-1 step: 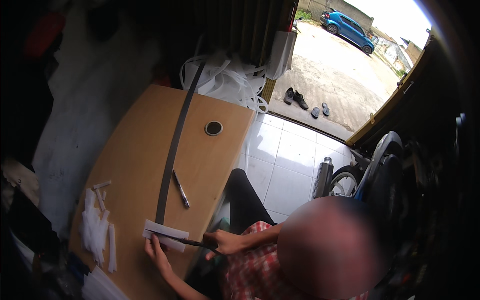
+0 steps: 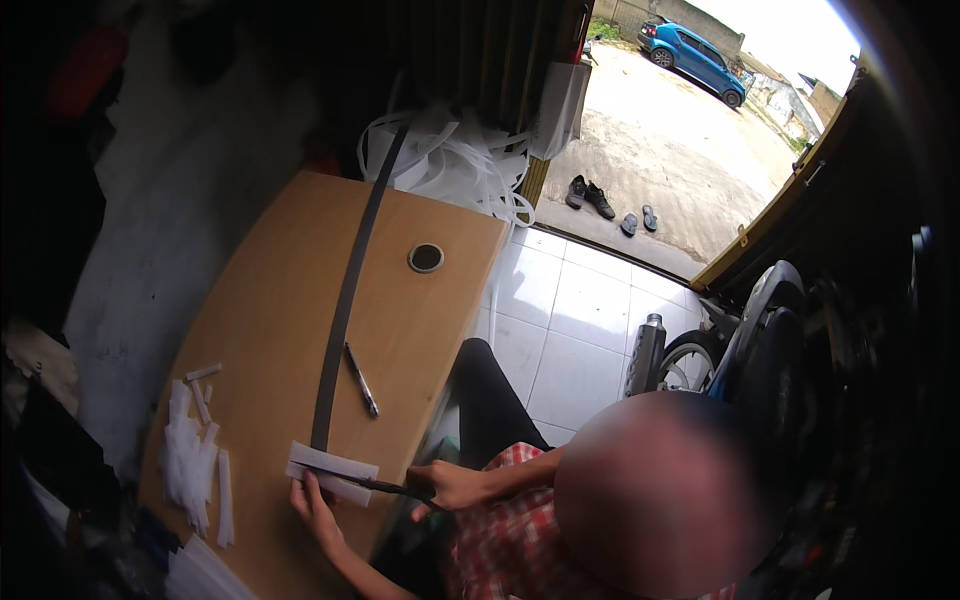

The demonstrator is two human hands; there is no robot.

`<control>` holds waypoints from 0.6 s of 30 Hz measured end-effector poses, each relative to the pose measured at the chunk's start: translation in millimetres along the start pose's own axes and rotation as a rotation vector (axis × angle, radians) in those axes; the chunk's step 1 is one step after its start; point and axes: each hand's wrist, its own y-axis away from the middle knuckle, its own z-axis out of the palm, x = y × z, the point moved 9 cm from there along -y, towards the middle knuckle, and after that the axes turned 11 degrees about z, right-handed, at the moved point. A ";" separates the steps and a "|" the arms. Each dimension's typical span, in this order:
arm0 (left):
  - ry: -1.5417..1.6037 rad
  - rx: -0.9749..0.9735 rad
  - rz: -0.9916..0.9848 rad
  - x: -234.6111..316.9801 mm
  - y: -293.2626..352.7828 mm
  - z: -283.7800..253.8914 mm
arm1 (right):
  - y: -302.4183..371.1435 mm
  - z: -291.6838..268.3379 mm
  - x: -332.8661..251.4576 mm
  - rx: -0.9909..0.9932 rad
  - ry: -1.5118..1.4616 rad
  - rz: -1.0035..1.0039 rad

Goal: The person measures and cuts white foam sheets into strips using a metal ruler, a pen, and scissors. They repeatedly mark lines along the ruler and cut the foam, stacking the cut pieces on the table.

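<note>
Left hand (image 2: 316, 508) pins a white strip (image 2: 333, 466) flat on the desk (image 2: 270, 300), fingers spread. Right hand (image 2: 452, 485) fingers closed round a thin dark tool (image 2: 372, 485). Strip looks light, limp (likely slides), best held near the cut.

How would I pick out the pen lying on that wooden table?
Start from the wooden table and the long dark strip running down its middle. The pen lies loose just right of that strip, below the round hole. It is slim, dark and silver, unlike the white cut pieces heaped at the table's left edge.
</note>
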 end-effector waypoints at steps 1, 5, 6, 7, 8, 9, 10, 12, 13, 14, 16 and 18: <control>0.001 -0.020 -0.005 -2.0 -0.5 -0.3 | 0.9 -1.6 -2.4 0.003 0.017 0.006; 0.022 -0.010 -0.032 -3.8 -0.1 -2.7 | -3.1 -3.0 -3.0 0.014 0.057 0.016; 0.038 0.031 -0.026 -0.3 -7.3 -2.2 | -12.1 -7.0 -6.2 0.009 0.073 -0.001; 0.034 0.031 -0.052 3.1 -10.9 -2.5 | -14.8 -6.6 -9.3 0.009 0.096 0.030; 0.013 0.053 -0.077 6.5 -15.2 -8.9 | -21.2 -6.1 -14.7 -0.014 0.112 0.048; 0.060 0.013 -0.036 12.1 -20.9 -12.6 | -28.5 -3.8 -20.9 -0.049 0.139 0.064; 0.061 0.006 -0.007 15.9 -27.8 -14.8 | -34.7 -8.3 -30.1 -0.007 0.126 0.022; 0.090 0.072 0.009 15.5 -39.0 -32.7 | -53.4 -8.6 -44.2 0.001 0.131 -0.018; 0.020 0.042 0.052 26.1 -47.9 -39.1 | -63.4 -5.7 -48.1 -0.014 0.153 -0.008; 0.038 0.065 0.052 23.8 -53.3 -49.8 | -71.0 -3.3 -60.0 -0.031 0.165 -0.005; 0.005 0.108 0.060 36.0 -56.9 -68.5 | -88.4 7.4 -77.7 -0.071 0.212 -0.049; 0.005 0.170 0.064 44.7 -57.7 -85.2 | -101.0 18.8 -84.5 -0.085 0.267 -0.122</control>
